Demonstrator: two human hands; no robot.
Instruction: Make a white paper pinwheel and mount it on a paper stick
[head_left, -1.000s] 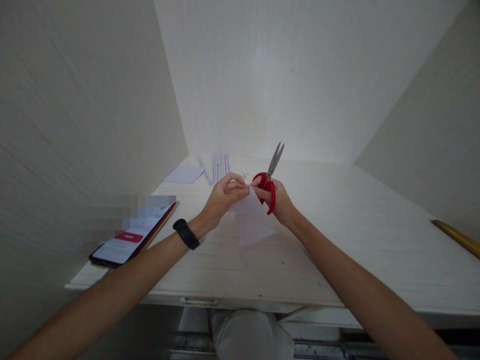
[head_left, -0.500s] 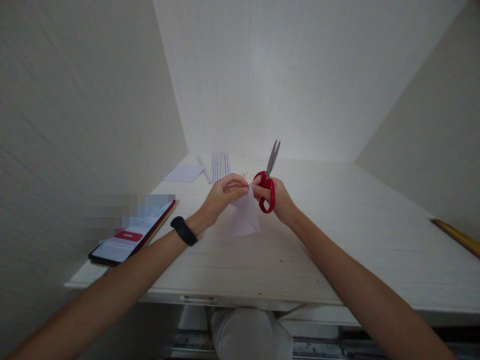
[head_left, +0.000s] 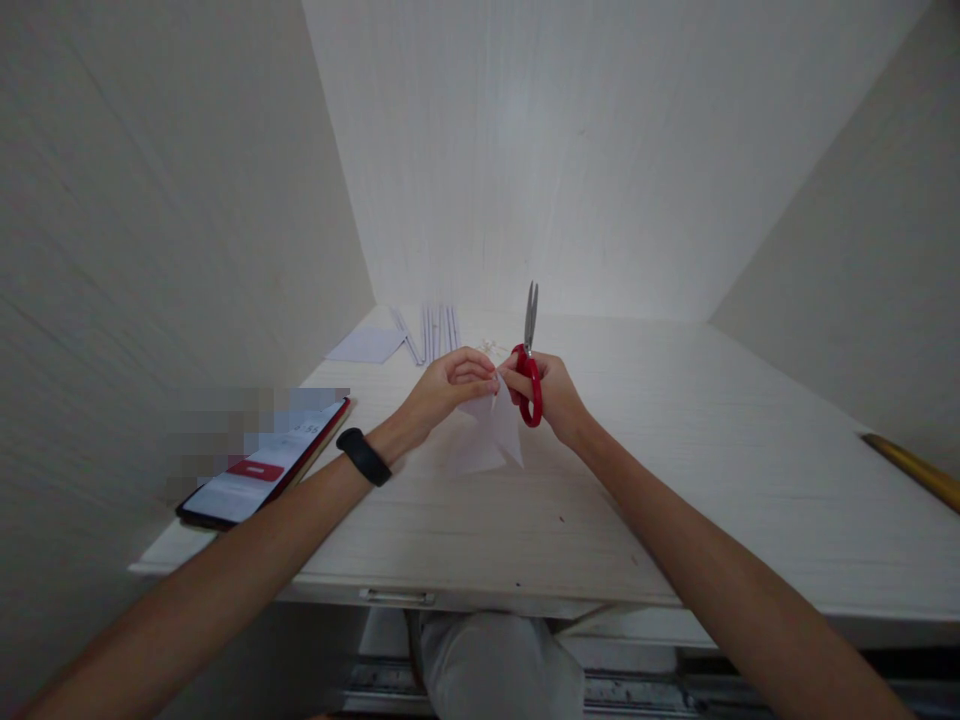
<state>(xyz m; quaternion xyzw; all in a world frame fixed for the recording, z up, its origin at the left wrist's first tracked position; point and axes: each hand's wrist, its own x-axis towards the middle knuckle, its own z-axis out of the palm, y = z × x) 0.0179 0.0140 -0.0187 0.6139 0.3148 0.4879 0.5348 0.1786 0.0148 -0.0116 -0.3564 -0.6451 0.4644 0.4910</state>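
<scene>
My left hand [head_left: 454,385] pinches a thin sheet of white paper [head_left: 480,440] by its top edge, between thumb and fingers. Close beside it, my right hand [head_left: 546,390] grips the same edge with its fingertips. Red-handled scissors [head_left: 529,325] hang on the right hand's fingers, blades pointing up and slightly apart, away from the paper. The sheet droops below both hands above the table, with a narrow split or fold between its left and right portions; which one I cannot tell. Behind the hands lies a small pile of thin whitish bits [head_left: 491,347], partly hidden.
Several narrow paper strips [head_left: 440,330] and a flat paper piece [head_left: 367,345] lie at the back left of the white table [head_left: 675,480]. A phone [head_left: 262,470] rests by the left wall. A golden rod-like object [head_left: 911,470] lies at the right edge.
The scissors have turned in my right hand, their blades now more upright and closer together. The paper's right portion has come away from the left part, showing a narrow gap or fold.
</scene>
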